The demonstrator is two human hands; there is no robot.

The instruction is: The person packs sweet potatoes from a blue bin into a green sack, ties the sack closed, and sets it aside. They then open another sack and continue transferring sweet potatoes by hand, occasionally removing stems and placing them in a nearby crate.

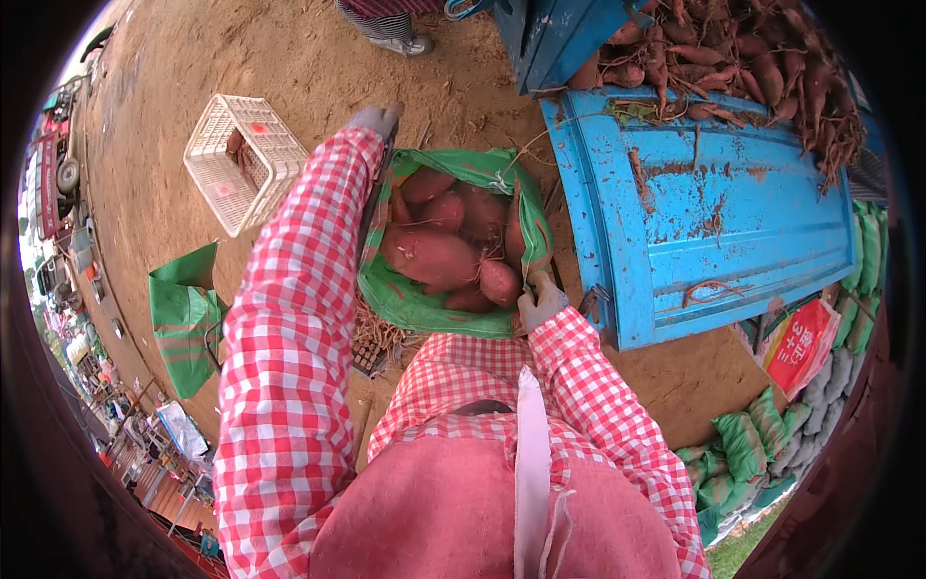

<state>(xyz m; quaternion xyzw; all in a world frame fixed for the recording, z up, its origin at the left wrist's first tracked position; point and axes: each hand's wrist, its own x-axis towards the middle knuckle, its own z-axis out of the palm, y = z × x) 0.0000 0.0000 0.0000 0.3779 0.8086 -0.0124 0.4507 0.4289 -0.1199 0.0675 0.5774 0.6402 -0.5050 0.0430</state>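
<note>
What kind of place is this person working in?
Probably an outdoor farm yard or produce loading spot: bare dirt ground, a green sack full of sweet potatoes, and more heaped on a blue truck bed nearby.

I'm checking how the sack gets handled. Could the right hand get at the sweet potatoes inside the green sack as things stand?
Probably yes. The right hand grips the near rim of the green sack, whose mouth is open, and the sweet potatoes lie uncovered just beyond it. It would have to let go of the rim first.
</note>
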